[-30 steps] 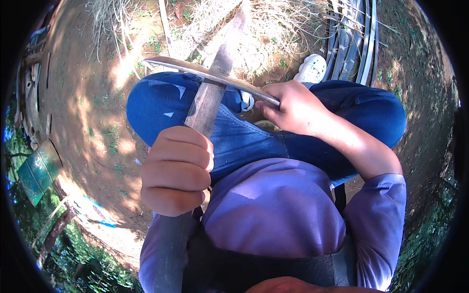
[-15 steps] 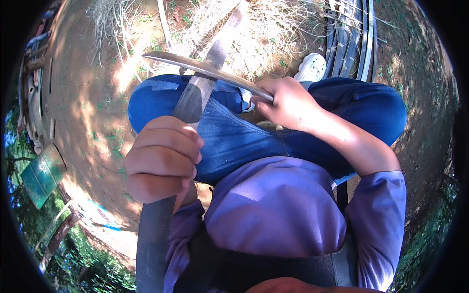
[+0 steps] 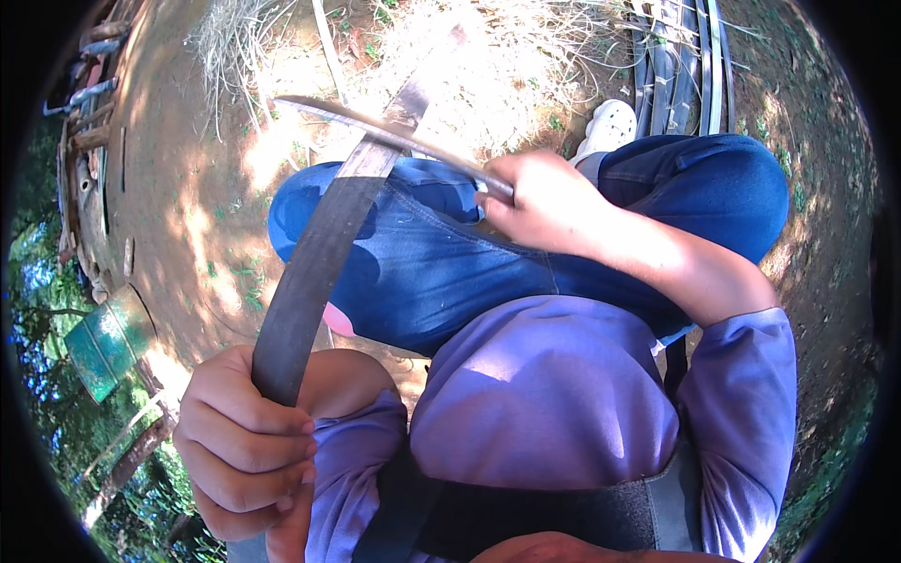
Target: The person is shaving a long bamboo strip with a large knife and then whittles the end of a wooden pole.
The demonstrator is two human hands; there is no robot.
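Observation:
My left hand (image 3: 246, 441) grips the near end of a long flat dark strip (image 3: 324, 253) that runs up and away over my blue-jeaned knees (image 3: 441, 263). My right hand (image 3: 549, 202) is closed on the handle of a long knife (image 3: 375, 129). Its blade lies across the strip near the far end, pointing left. I am seated, and my purple sleeves and shirt (image 3: 554, 403) fill the lower part of the view.
Bare reddish ground (image 3: 188, 216) lies to the left, with dry grass and cuttings (image 3: 488, 66) ahead. More long strips (image 3: 676, 66) lie at the upper right beside a white shoe (image 3: 610, 127). A green container (image 3: 108, 342) stands at the left.
My left hand has slid down the strip toward my body. The knife blade has moved farther out along the strip, away from me.

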